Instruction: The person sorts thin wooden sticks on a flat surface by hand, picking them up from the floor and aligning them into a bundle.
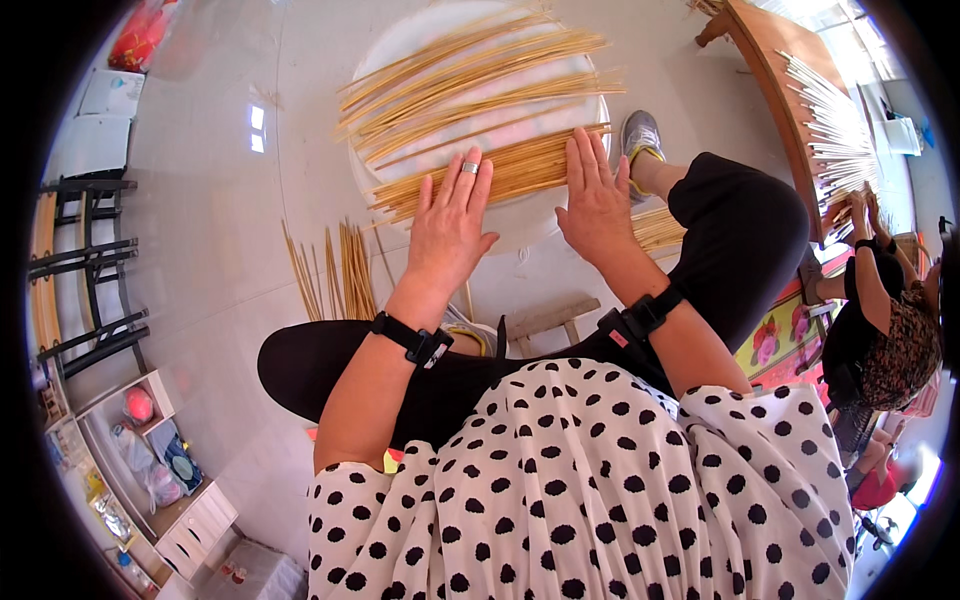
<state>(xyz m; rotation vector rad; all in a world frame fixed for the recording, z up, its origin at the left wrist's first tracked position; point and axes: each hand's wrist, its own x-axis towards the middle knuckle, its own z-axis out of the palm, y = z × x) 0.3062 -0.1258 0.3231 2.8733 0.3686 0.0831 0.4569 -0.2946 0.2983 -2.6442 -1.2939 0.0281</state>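
Note:
A round white table (pixel 590 107) in front of me bears long thin yellow-brown sticks. Nearest to me is a dense bundle of sticks (pixel 520 170), lined up side by side. My left hand (pixel 452 225) lies flat over the bundle's left part, fingers stretched out, a ring on one finger. Flat at the bundle's right end rests my right hand (pixel 595 195), its fingers straight and nearly together. Neither hand is wrapped round anything. Farther back on the table, looser rows of sticks (pixel 470 80) spread in slanting groups.
More sticks (pixel 350 270) stand low at the left of the table, and others (pixel 655 230) lie by my right leg. A wooden table (pixel 775 80) with pale sticks is at the far right, where another person (pixel 880 320) works. A shelf unit (pixel 195 530) stands at left.

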